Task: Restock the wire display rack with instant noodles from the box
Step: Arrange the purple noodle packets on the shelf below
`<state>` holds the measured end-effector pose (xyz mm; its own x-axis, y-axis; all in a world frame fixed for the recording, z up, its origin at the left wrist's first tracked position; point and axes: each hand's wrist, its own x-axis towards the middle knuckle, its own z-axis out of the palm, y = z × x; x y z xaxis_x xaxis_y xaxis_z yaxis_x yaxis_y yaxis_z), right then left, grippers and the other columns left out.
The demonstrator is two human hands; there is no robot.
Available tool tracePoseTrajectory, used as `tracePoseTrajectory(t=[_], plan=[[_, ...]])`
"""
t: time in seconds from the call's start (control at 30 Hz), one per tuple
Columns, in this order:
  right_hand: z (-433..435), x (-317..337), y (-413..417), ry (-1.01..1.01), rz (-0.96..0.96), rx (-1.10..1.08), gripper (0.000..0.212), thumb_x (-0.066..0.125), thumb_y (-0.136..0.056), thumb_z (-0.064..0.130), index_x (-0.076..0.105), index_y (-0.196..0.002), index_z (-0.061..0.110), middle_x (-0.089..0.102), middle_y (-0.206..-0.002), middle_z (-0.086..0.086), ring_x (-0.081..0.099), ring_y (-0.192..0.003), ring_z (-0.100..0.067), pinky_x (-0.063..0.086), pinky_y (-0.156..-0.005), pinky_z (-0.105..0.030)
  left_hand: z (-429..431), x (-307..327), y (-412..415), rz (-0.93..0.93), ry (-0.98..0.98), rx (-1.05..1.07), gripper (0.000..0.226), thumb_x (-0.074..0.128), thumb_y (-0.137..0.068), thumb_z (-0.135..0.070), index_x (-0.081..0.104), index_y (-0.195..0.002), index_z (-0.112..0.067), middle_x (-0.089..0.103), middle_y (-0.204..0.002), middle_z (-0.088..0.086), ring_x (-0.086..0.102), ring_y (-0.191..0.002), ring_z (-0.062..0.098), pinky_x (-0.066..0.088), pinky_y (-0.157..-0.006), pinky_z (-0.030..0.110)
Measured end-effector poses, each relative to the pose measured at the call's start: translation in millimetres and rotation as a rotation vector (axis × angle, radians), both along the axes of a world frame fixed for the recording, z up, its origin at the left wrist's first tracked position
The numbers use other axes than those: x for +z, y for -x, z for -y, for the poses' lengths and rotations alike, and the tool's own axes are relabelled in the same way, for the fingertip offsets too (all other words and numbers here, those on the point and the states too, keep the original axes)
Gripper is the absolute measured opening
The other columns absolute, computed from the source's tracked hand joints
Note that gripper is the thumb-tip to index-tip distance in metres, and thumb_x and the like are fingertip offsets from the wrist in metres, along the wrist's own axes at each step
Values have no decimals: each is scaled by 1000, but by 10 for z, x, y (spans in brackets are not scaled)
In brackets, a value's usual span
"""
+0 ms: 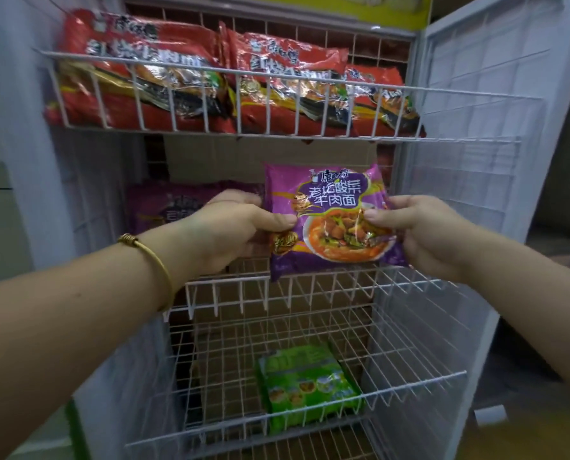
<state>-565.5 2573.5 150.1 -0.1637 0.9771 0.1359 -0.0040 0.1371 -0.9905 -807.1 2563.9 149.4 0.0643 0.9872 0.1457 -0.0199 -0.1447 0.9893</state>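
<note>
I hold a purple instant noodle packet (330,214) upright with both hands, just above the front rail of the middle shelf (277,283) of the white wire display rack. My left hand (240,227) pinches its left edge; a gold bangle sits on that wrist. My right hand (423,234) pinches its right edge. Another purple packet (170,207) lies at the back left of the same shelf, partly hidden by my left hand. The box is not in view.
The top shelf (210,74) holds three stacks of red noodle packets (137,71). A green packet (307,380) lies alone in the bottom basket (409,390). White mesh side panels (469,161) close in the rack on both sides. Cardboard shows behind the shelves.
</note>
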Motion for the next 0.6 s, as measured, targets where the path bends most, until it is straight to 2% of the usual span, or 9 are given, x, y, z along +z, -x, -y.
tracePoseTrajectory(t=[0.1, 0.2, 0.27, 0.37, 0.43, 0.5, 0.6], plan=[[-138, 37, 145, -17, 28, -6, 41, 74, -73, 9, 65, -112, 2, 75, -103, -16, 73, -98, -33, 55, -91, -52, -123, -1, 102, 24, -6, 80, 41, 79, -73, 3, 51, -99, -14, 74, -101, 15, 74, -87, 28, 61, -77, 40], [-283, 63, 262, -23, 22, -40, 22, 72, -81, 1, 66, -102, 5, 78, -91, -10, 74, -91, -30, 59, -82, -49, -253, -22, 194, -93, -25, 40, 28, 74, -80, -2, 66, -107, -6, 76, -98, 10, 74, -91, 27, 59, -84, 35], [-402, 38, 353, -18, 62, -61, 27, 74, -82, 3, 66, -108, 7, 77, -95, -11, 74, -91, -30, 60, -79, -50, -361, -69, 268, -152, -71, 69, 25, 74, -82, -4, 69, -106, -5, 77, -98, 9, 74, -91, 26, 57, -90, 39], [-588, 5, 490, -44, 125, -136, 37, 80, -79, 6, 67, -113, 9, 76, -100, -10, 73, -92, -31, 61, -80, -51, -506, -146, 339, -245, -189, 173, 17, 79, -78, -11, 74, -93, -12, 77, -95, 8, 73, -93, 28, 54, -95, 48], [-704, -13, 587, -72, 148, -144, 34, 80, -80, 6, 67, -111, 7, 75, -103, -9, 72, -95, -28, 59, -86, -47, -622, -231, 386, -280, -270, 240, 13, 80, -77, -11, 76, -88, -16, 77, -93, 5, 73, -92, 24, 55, -93, 47], [-807, -37, 674, -107, 212, -152, 21, 78, -83, 8, 68, -102, 11, 73, -105, -5, 69, -100, -24, 54, -96, -40, -700, -293, 438, -392, -358, 349, 13, 80, -79, -12, 77, -90, -18, 77, -90, 0, 72, -87, 16, 57, -88, 39], [-965, -110, 759, -161, 331, -192, 13, 78, -84, 15, 68, -87, 22, 74, -98, 0, 68, -96, -21, 53, -96, -40, -791, -322, 517, -531, -497, 458, 11, 82, -76, -14, 76, -85, -12, 75, -83, -3, 68, -77, 10, 53, -73, 29]])
